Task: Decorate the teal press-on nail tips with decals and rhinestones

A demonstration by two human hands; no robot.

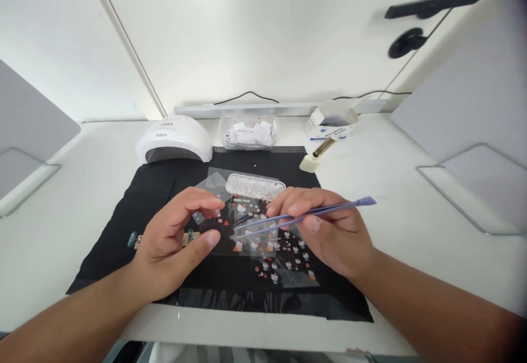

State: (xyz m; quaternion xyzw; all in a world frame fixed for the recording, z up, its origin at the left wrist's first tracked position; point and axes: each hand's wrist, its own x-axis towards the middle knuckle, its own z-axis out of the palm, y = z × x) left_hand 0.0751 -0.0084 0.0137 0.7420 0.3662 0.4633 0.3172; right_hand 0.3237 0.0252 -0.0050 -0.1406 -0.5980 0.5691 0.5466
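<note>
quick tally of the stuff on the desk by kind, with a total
tweezers, in the right hand: 1
nail lamp: 1
sticker sheets: 2
clear box of wipes: 1
cardboard box: 1
rhinestone case: 1
black mat: 1
Total: 8

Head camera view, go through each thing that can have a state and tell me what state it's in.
Tweezers: pinched in the right hand, tips over the sticker sheet.
Left hand: fingers curled, holding a stick of nail tips.
Nail lamp: no light visible.
Cardboard box: flaps open.
Clear tub: holding white packets.
</note>
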